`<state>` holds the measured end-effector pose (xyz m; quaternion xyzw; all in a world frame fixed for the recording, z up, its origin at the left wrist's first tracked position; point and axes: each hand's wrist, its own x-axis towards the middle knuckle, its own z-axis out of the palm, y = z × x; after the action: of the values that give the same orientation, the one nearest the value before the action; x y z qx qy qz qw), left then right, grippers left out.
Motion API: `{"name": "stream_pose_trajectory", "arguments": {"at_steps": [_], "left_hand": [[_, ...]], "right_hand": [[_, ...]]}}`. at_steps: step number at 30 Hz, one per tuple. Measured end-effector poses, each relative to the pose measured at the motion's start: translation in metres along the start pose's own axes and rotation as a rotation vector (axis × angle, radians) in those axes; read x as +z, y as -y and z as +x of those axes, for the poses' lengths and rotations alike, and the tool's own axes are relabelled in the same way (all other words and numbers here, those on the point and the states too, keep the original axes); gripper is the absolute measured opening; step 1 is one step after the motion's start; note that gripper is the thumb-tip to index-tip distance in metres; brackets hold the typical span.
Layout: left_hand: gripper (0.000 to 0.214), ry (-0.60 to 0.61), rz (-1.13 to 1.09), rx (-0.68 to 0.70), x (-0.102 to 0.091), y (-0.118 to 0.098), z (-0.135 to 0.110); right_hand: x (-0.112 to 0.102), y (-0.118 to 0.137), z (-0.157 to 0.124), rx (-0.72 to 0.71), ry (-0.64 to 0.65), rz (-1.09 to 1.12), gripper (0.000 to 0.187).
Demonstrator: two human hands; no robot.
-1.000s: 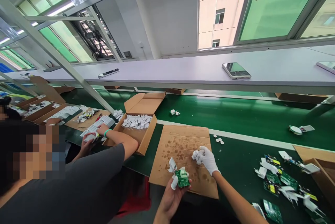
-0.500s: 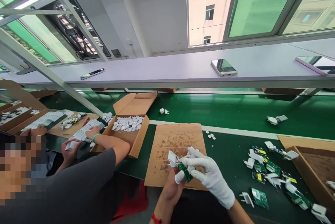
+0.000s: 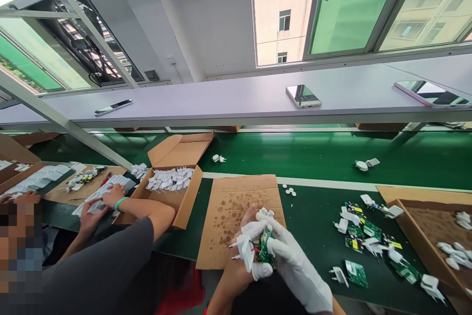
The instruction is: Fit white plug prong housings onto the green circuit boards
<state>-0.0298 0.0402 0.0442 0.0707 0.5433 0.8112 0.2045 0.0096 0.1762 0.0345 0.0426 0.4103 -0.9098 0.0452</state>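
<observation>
My left hand (image 3: 241, 256), bare with white finger cots, grips a white plug shell (image 3: 243, 245) whose two prongs point left, along with a small green circuit board (image 3: 265, 251). My right hand (image 3: 285, 256), in a white glove, is closed on the same board from the right and pinches a small white part (image 3: 266, 214) at its fingertips. Both hands meet over the stained flat cardboard sheet (image 3: 236, 202) at the near edge of the green bench (image 3: 317, 216).
A pile of green boards and white plug shells (image 3: 368, 239) lies to my right, beside an open box (image 3: 435, 226) with white parts. An open carton of white pieces (image 3: 173, 180) stands left. A co-worker in a dark shirt (image 3: 106, 266) works at left. Phones (image 3: 303, 96) lie on the shelf.
My gloved right hand came in from the sheet and closed on the board held by my left hand. Both hands drew nearer to me. The view swung a little to the right.
</observation>
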Motion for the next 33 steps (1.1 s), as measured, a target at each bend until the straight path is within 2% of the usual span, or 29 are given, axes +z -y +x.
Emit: {"name": "stream_pose_trajectory", "arguments": {"at_steps": [3,6,9,12,15,19,21,24,28,30,33], "left_hand": [[0.061,0.069,0.197,0.08,0.009,-0.019,-0.003],[0.062,0.109,0.351,0.124,0.013,-0.029,-0.003],[0.074,0.213,0.52,0.147,0.014,-0.035,0.0],[0.07,0.315,0.651,0.182,0.015,-0.04,0.002],[0.071,0.297,0.63,0.214,0.014,-0.037,0.0],[0.075,0.23,0.567,0.224,0.013,-0.023,-0.006],[0.069,0.227,0.559,0.213,0.015,-0.02,-0.009],[0.063,0.255,0.541,0.183,0.02,-0.024,-0.012],[0.058,0.294,0.546,0.18,0.023,-0.028,-0.012],[0.058,0.262,0.523,0.177,0.02,-0.022,-0.013],[0.063,0.152,0.4,0.162,0.016,-0.007,-0.014]], "right_hand": [[0.013,0.012,-0.009,0.093,0.041,0.129,0.048],[0.027,0.024,-0.015,0.086,0.039,0.171,0.046],[0.037,0.03,-0.02,0.073,0.025,0.225,0.046],[0.041,0.03,-0.023,0.068,0.052,0.263,0.049],[0.038,0.027,-0.022,0.028,0.064,0.185,0.055],[0.031,0.024,-0.018,-0.061,0.014,0.038,0.06],[0.027,0.024,-0.017,-0.087,0.027,0.019,0.056],[0.027,0.025,-0.016,-0.103,0.03,0.055,0.04],[0.031,0.027,-0.016,-0.08,0.056,0.099,0.039],[0.031,0.024,-0.015,-0.091,0.045,0.081,0.04],[0.025,0.015,-0.013,-0.09,0.008,0.019,0.048]]}}
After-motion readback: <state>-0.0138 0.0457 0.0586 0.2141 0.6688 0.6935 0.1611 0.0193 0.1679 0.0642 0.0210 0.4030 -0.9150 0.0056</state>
